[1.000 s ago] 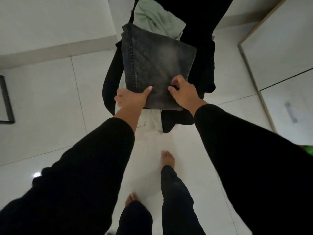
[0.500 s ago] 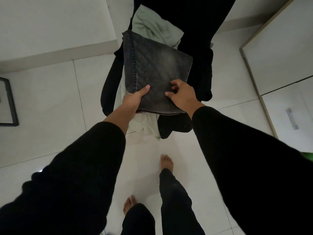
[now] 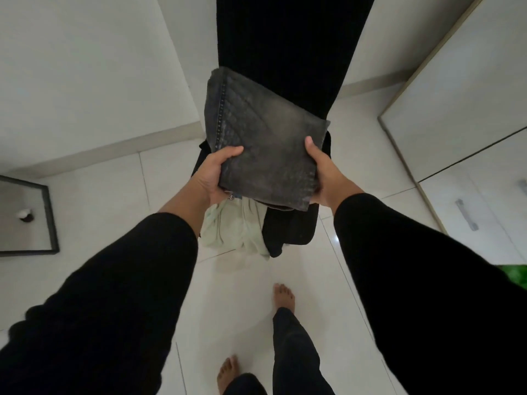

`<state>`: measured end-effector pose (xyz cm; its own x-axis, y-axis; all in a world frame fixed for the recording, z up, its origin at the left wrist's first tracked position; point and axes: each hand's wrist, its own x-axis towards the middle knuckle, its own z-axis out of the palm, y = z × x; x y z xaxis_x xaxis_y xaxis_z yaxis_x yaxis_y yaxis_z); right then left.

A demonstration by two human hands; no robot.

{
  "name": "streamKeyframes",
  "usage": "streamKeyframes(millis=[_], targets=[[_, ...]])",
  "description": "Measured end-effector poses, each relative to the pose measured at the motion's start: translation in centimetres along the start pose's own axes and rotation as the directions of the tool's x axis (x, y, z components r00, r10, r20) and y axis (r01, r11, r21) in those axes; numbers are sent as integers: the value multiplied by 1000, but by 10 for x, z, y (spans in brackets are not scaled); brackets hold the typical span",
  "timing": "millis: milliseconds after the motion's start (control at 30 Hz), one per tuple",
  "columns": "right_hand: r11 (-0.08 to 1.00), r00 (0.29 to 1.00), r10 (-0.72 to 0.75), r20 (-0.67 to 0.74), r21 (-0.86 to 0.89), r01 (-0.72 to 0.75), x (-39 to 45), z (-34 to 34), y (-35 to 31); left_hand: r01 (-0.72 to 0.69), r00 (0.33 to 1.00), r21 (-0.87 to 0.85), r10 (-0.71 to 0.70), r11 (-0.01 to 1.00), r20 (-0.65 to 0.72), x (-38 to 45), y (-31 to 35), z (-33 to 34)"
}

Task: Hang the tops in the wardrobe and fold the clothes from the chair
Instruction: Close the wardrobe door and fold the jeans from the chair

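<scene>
Since half a second earlier, both hands had shifted to the folded jeans' (image 3: 265, 143) sides and lifted them. Left hand (image 3: 212, 173) and right hand (image 3: 323, 172) gripped opposite edges, thumbs on top. Loose layers below the fingers could slip and unfold onto the chair's clothes (image 3: 233, 226).

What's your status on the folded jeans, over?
Both hands, left and right, gripping folded grey jeans by near corners. Held above pale green garment and black clothes on the chair. Nothing blocking.
</scene>
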<state>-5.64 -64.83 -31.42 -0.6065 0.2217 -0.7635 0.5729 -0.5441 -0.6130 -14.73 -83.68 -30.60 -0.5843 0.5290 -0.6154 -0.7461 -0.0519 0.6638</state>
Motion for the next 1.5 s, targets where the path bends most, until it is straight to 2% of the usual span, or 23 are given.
streamKeyframes(millis=[67, 133, 233, 367, 467, 600, 700, 767, 900, 967, 1067, 1167, 1333, 1500], targets=[[984, 992, -96, 87, 159, 82, -26, 11, -7, -20, 998, 48, 17, 999, 59, -25, 20, 8], [963, 983, -141, 117, 247, 109, -55, 20, -12, -32, 992, 93, 20, 995, 122, -52, 39, 16], [955, 988, -146, 42, 266, 129, -101, 27, -16, -71, 979, 178, 34, 981, 203, -95, 64, 24], [910, 961, -278, -7, 319, 265, -174, 31, -17, -147, 942, 304, 39, 941, 333, -158, 95, 36], [823, 909, -418, 6, 426, 376, -234, 28, -16, -207, 913, 397, 30, 894, 407, -209, 119, 60], [660, 828, -553, -92, 559, 502, -302, 11, -16, -290, 900, 525, 42, 800, 434, -255, 139, 111], [498, 748, -632, -203, 632, 593, -350, -19, -20, -344, 897, 526, 106, 778, 430, -271, 133, 164], [406, 698, -657, -284, 648, 645, -377, -46, -22, -352, 897, 482, 142, 802, 419, -273, 118, 206], [283, 635, -617, -465, 623, 730, -416, -110, -23, -273, 880, 233, 145, 933, 453, -269, 65, 300], [216, 594, -586, -551, 601, 770, -436, -152, -19, -189, 853, 192, 64, 963, 517, -269, 25, 350], [140, 535, -511, -672, 549, 824, -463, -226, -10, -78, 798, 283, -110, 956, 592, -264, -39, 416], [82, 482, -409, -774, 495, 865, -485, -299, 4, -33, 742, 420, -259, 907, 618, -262, -97, 479], [-14, 453, -298, -840, 479, 878, -512, -409, 29, -130, 713, 480, -255, 867, 653, -264, -178, 588], [19, 464, -202, -863, 470, 882, -522, -498, 47, -199, 730, 587, -281, 785, 623, -240, -240, 683]])
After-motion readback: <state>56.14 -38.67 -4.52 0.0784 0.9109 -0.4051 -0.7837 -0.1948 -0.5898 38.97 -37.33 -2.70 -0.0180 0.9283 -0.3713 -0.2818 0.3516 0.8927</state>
